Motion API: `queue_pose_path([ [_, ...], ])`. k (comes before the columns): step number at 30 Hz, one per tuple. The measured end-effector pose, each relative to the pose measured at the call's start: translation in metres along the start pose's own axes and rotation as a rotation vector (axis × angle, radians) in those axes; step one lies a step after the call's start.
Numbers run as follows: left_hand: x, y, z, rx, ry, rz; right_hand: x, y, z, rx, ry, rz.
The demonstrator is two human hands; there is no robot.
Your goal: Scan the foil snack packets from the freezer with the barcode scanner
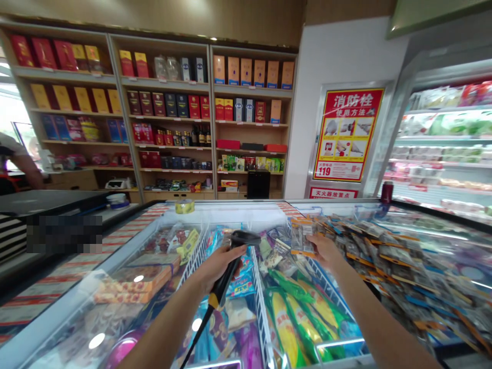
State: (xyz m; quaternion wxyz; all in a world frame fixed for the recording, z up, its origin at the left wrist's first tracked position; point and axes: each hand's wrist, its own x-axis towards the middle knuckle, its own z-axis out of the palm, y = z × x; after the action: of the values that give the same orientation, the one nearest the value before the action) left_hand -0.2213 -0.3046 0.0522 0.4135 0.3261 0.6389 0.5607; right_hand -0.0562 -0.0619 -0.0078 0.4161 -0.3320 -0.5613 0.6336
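My left hand is closed around the handle of a black and yellow barcode scanner, its head tilted to the right and its cable trailing down. In my right hand is a small clear packet with orange edges, pinched at its right side and held above the freezer's glass top. The scanner head is to the left of the packet, with a gap between them. Just right of my right hand, a big heap of similar packets covers the glass.
Under the glass of the chest freezer, wire baskets hold corn packs and other bagged goods. A tape roll sits on the far rim, and a dark red bottle farther right. Another person's arm shows at far left.
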Motion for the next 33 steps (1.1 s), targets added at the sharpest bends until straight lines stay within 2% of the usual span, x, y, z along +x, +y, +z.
queue_pose_path([
  [3,-0.004,-0.001,-0.001,-0.027,-0.022,-0.006,0.010,-0.001,0.017,0.134,-0.029,0.092],
  [6,-0.005,-0.004,0.000,-0.048,-0.052,-0.013,0.020,0.004,0.030,0.245,-0.042,0.116],
  [11,-0.006,-0.008,0.005,-0.052,-0.056,-0.077,0.028,0.011,0.027,0.352,-0.039,0.092],
  [16,-0.014,-0.010,0.015,-0.081,-0.043,-0.105,0.027,0.006,0.019,0.332,-0.046,0.067],
  [22,-0.020,-0.014,0.026,-0.100,-0.071,-0.072,0.022,0.003,0.023,0.235,-0.066,0.068],
  [27,-0.022,-0.014,0.027,-0.090,-0.103,-0.021,0.021,0.005,0.026,0.155,-0.094,0.066],
  [33,-0.024,-0.012,0.029,-0.085,-0.097,-0.006,0.018,0.003,0.027,0.187,-0.135,0.050],
])
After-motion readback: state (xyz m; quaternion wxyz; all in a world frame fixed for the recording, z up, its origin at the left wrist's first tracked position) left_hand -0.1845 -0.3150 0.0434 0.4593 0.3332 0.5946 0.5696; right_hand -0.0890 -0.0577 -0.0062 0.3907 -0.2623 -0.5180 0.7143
